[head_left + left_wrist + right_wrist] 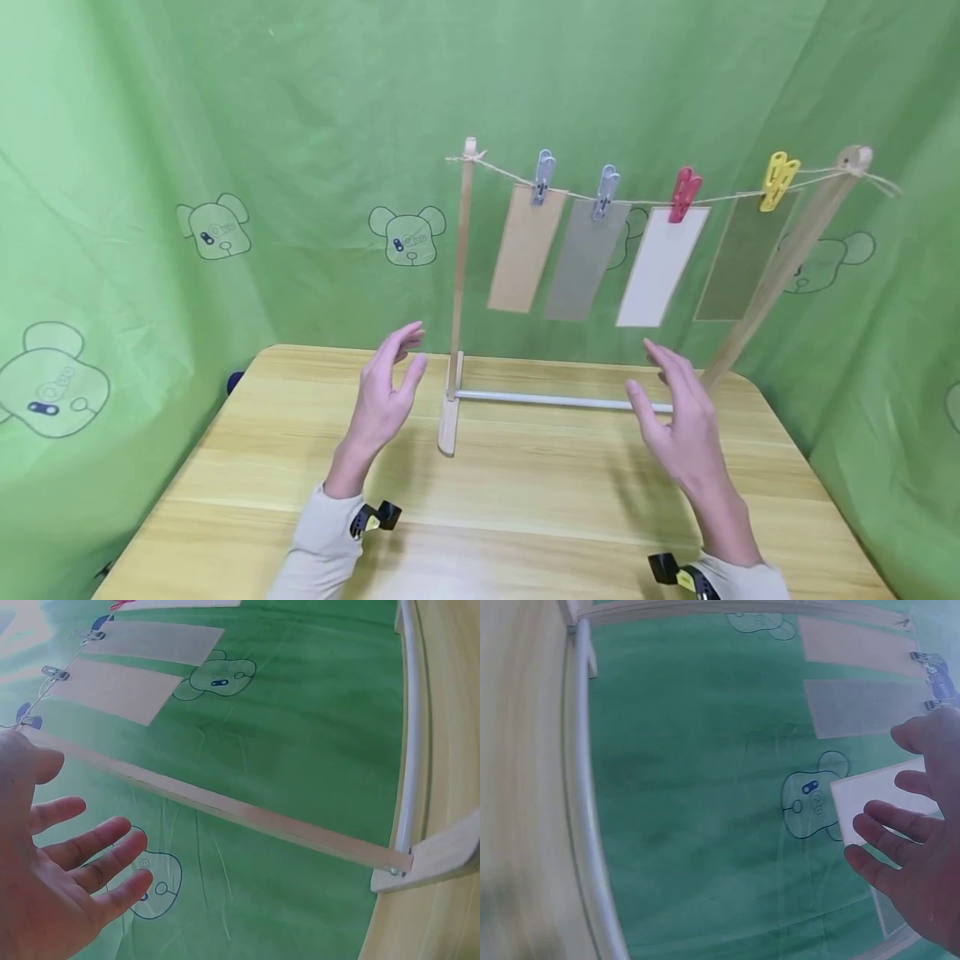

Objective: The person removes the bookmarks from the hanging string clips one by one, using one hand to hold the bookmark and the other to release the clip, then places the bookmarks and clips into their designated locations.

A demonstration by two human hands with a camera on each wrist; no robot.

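- Both hands are empty here: left hand (378,400) and right hand (682,425) hover over the table (525,492), fingers loosely bent and spread a bit, thumbs apart from them, pinching nothing.
- The thing in front of them is a little wooden drying rack: left post (462,267), right post (784,267), a pale crossbar (555,400) low down, and a string (648,202) tied across the top. It's at the far side of the table, shifted to the right.
- Rack's long axis goes side to side, so pretty much across the line of the forearms. The string sags slightly in the middle.
- Four cards hang lengthwise down from it, left to right: tan card (527,250), grey card (588,262), white card (663,268), olive card (746,262). Two blue-grey pegs (543,177), then a red peg (681,208) and a yellow peg (776,179).
- Imo what counts is that the cards sit forward and up from both hands, with the right one nearer, around below the white card. Left is outside the left post; can't tell the exact depth gap.
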